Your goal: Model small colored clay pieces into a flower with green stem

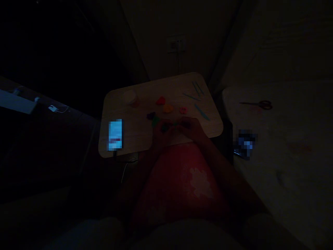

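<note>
Light very poor; detail lost in the shadows.

Person sits at a small pale desk (136,133). Left hand (163,130) and right hand (191,125) meet over the near edge, fingers curled, both grasping a small green piece (175,124) between their fingertips. Exact finger placing too dark to tell.

Just beside the left hand, on its outer side: a green lump (155,121). Next to that, slightly farther off, a dark purple lump (151,115). Beyond the hands, a red lump (160,100) and an orange lump (168,108) lie near each other. To the right of the orange one, a pink flower-shaped piece (183,110) lies by itself.

Right side of the desk: a blue-green knife-shaped tool (202,112) lying aslant, and beyond it three thin sticks (191,97) near the far corner. Left side: a pale round tub (129,97) toward the back; nearer the person, a phone (115,134) with its screen lit and blurred out.

Right of the desk, on a separate pale surface (281,180): scissors (260,104) with dark reddish handles, and a blurred device (245,144) nearer the person. Wall socket (177,44) behind the desk. Person wears a red garment (177,177) with a pale print.
</note>
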`<state>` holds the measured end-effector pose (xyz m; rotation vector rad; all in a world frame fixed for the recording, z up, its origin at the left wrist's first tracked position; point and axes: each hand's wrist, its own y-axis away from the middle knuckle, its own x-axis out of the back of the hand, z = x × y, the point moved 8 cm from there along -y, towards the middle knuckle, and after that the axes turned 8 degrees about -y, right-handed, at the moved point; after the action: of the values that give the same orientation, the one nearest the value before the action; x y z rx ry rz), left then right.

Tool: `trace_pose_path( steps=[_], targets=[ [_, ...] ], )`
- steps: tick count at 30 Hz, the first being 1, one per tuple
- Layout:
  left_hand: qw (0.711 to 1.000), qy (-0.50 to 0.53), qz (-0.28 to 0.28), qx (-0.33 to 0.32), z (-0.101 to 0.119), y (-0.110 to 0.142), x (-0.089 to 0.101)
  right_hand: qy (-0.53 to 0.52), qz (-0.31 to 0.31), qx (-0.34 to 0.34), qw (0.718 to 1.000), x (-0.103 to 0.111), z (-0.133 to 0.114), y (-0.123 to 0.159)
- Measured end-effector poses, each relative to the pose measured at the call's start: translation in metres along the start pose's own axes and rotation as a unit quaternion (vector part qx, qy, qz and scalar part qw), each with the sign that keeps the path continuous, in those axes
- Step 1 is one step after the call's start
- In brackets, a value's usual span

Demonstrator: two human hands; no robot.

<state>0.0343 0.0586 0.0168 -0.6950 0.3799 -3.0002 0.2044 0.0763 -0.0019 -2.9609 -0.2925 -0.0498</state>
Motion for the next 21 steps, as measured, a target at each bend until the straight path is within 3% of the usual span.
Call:
trace_pose_path(
  steps=[14, 21],
  targets=[
    [0.997, 0.004, -0.011, -0.079, 0.012, 0.003, -0.001, -0.074, 0.033, -0.018, 0.997, 0.003, 0.005, -0.002],
    [0.995, 0.014, -0.01, -0.1, 0.013, 0.003, -0.001, -0.06, 0.036, -0.023, 0.997, 0.005, 0.008, -0.002]
  ],
)
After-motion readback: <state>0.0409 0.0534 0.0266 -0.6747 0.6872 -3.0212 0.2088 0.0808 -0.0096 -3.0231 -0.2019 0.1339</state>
